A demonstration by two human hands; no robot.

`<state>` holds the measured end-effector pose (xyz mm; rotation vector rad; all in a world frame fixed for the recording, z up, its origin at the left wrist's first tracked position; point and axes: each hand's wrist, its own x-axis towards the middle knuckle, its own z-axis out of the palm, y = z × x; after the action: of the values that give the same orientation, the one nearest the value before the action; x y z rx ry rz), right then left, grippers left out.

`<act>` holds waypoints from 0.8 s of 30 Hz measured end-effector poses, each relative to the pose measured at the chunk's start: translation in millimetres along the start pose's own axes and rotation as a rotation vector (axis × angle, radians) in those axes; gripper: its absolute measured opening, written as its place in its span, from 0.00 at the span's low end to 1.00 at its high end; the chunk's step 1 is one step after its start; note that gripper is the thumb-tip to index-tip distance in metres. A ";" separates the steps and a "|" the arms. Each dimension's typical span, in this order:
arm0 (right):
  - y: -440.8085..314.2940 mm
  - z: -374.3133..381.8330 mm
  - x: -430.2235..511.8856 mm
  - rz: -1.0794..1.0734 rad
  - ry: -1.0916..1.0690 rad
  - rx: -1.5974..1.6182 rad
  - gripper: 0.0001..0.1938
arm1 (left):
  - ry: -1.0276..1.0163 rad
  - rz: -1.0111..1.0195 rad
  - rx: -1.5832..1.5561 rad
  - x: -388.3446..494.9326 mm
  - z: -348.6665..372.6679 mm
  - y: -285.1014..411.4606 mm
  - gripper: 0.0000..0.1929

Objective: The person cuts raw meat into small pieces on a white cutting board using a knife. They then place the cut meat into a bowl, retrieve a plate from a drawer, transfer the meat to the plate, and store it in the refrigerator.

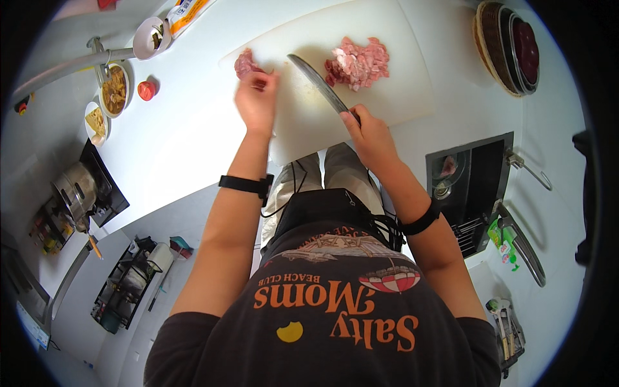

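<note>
My right hand (370,133) grips the dark handle of a kitchen knife (316,82), its blade slanting away to the left over a white cutting board (309,130). Right of the blade lies a heap of diced raw meat (360,63), pink with paler bits on top. A larger piece of raw meat (245,60) rests toward the board's left side. My left hand (256,104), slightly blurred, is at its near end with fingers curled, and dark red meat shows between thumb and fingers. The blade is apart from this piece.
Left on the white counter are a tomato (146,90), a dish of cooked food (114,91), a small plate (96,125) and a bowl (151,38). A pot (75,191) stands farther left. At right are a black sink (474,184) and stacked baskets (498,48).
</note>
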<state>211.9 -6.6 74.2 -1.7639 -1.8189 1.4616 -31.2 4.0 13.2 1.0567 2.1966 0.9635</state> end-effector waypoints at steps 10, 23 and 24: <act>27.7 -4.9 -4.6 0.060 0.081 -0.042 0.22 | -0.148 -0.102 0.153 59.9 -22.1 -12.8 0.19; 28.6 -3.8 -3.2 0.088 0.086 0.134 0.22 | -0.556 0.065 -0.111 12.6 8.2 12.5 0.22; 26.0 -4.1 -3.8 0.079 0.090 0.100 0.21 | -0.567 0.042 -0.023 11.3 8.9 10.2 0.23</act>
<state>232.4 -13.3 58.6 -1.8403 -1.6204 1.4496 -26.8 21.1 14.0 1.1936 1.6981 0.6043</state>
